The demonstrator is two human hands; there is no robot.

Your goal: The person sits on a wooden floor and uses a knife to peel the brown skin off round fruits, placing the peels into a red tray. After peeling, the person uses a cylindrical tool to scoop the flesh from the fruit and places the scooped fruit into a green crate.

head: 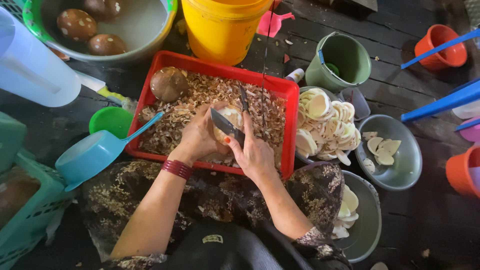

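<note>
Head view: knife (pixel 227 126) peels, perhaps, pale tuber (pixel 231 120).

A home or village food-preparation spot is suggested: dark wooden floor planks (pixel 390 85) are crowded with plastic tubs, a yellow bucket (pixel 222 25), metal bowls (pixel 405 170) and a red tray (pixel 165 62) of peelings.

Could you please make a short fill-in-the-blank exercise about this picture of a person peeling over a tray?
1. The right hand holds a ____.
2. The left hand grips a partly peeled round fruit above a ____ tray of peelings.
3. The ladle leaning on the tray is light ____.
4. The tall bucket behind the tray is ____.

Missing words: knife; red; blue; yellow
</note>
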